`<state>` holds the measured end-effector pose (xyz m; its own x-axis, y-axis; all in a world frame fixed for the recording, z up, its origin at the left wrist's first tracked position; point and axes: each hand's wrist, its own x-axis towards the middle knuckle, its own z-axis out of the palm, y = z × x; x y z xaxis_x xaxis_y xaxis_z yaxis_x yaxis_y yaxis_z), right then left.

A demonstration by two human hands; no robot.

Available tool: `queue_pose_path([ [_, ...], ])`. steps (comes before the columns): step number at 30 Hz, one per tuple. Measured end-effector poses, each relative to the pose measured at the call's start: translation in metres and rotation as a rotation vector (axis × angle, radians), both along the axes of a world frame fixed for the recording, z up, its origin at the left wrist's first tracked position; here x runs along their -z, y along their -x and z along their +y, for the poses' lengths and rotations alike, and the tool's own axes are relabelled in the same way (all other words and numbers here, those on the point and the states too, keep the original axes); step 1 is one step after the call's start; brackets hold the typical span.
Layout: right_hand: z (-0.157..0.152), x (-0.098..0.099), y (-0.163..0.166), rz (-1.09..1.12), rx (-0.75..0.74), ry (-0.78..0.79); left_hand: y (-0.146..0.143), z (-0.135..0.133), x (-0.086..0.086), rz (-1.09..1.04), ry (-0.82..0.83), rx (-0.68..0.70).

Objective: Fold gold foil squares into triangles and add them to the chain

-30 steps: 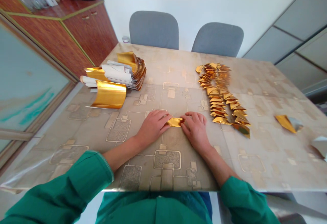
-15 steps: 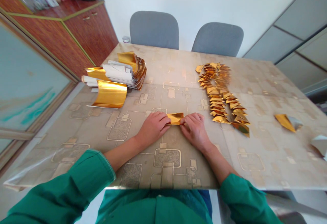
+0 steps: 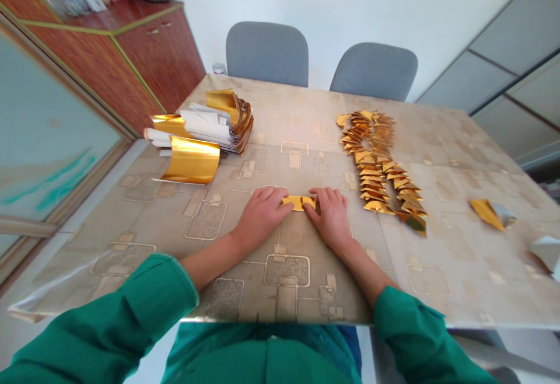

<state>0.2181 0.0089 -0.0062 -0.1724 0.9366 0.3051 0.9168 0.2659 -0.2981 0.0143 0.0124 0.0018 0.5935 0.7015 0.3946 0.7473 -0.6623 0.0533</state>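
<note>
A narrow folded strip of gold foil paper [image 3: 297,202] lies on the table between my two hands. At its left end my left hand [image 3: 262,215] grips it, thumb on the near edge and fingers behind. My right hand [image 3: 331,216] has hold of the other end, its thumb pressed on the shiny face and fingers curled round the far side. Both ends of the strip are partly covered by my fingers.
Stacked gold and white paper sheets [image 3: 210,124] lie at the back left, with a curved gold sheet [image 3: 195,159] in front. Two chains of folded gold pieces [image 3: 371,165] stand right of centre. A loose gold piece [image 3: 486,213] lies farther right. Two grey chairs [image 3: 268,54] stand behind the table.
The foil strip looks narrower than before. My right thumb has moved onto its face, and the fingers of my right hand have shifted to its far side.
</note>
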Motion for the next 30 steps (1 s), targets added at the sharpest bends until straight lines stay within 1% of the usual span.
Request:
queue_pose_path([
  [3,-0.003,-0.002,0.001,-0.012,0.01,-0.036,0.002,-0.004,0.001,0.065,-0.027,0.097],
  [6,-0.007,-0.004,0.006,-0.008,-0.006,-0.042,0.002,-0.007,0.001,0.092,0.005,0.124],
  [10,-0.011,-0.002,0.014,0.044,-0.016,0.032,0.001,-0.009,-0.002,0.132,0.033,0.118],
  [16,-0.01,0.002,0.019,0.109,0.092,0.087,0.003,-0.01,-0.005,0.154,0.039,0.128],
  [24,-0.012,-0.002,0.006,0.133,0.16,0.169,0.005,-0.008,-0.002,0.105,0.057,0.078],
  [30,-0.01,-0.009,0.005,0.105,0.206,0.236,0.004,-0.008,-0.001,0.1,0.056,0.082],
])
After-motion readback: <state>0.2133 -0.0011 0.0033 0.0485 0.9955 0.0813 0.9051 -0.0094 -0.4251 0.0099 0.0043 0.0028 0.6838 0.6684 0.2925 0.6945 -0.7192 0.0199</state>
